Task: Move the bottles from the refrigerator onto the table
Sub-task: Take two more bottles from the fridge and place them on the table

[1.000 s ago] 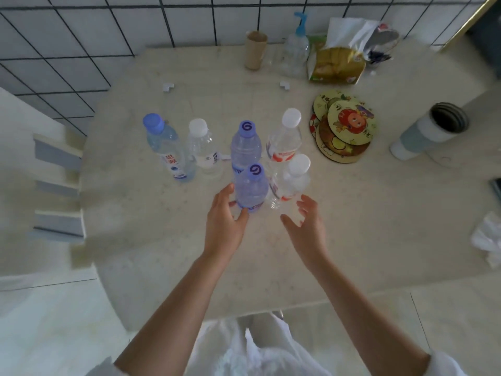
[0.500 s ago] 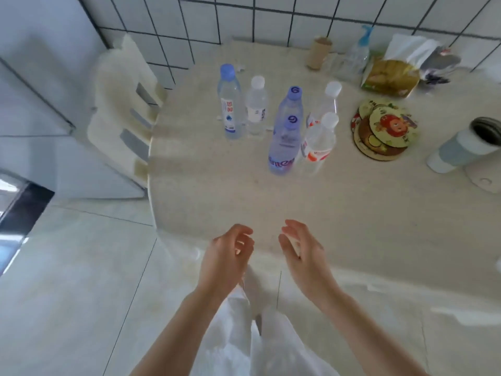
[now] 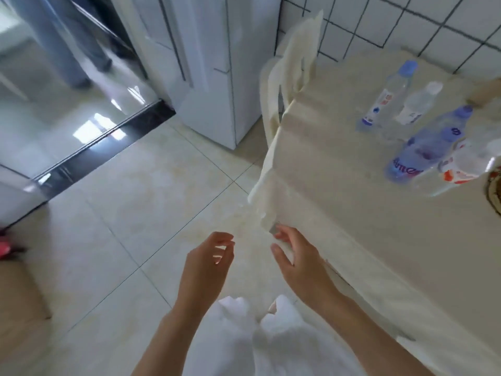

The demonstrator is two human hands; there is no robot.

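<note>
Bottles of clear, thin plastic stand clustered on the table (image 3: pixel 366 213) at the right edge of view, all blurred: a tall slim one with a blue cap (image 3: pixel 386 96), a short colourless one with a pale cap (image 3: pixel 418 103), two violet-tinted bottles (image 3: pixel 425 147) with purple caps close together, and a clear bottle with a red-and-white label (image 3: pixel 471 164) just beside them. The tabletop is a pale cream, faintly speckled slab with a rounded edge. A cream plastic chair (image 3: pixel 295 66) is tucked against its far side, next to a white refrigerator (image 3: pixel 206 63) with smooth flat doors. Glossy beige floor tiles (image 3: pixel 135 202) reflect window light.

Both hands are empty and hover low over the floor, clear of the bottles. The left hand (image 3: pixel 207 264) is loosely curled, fingers bent inward toward the thumb, palm facing right. The right hand (image 3: pixel 298 256) is half open, fingers spread and slightly hooked, just beside the table's near edge; whether it touches is unclear. Bare forearms reach forward from white clothing (image 3: pixel 260 335).
</note>
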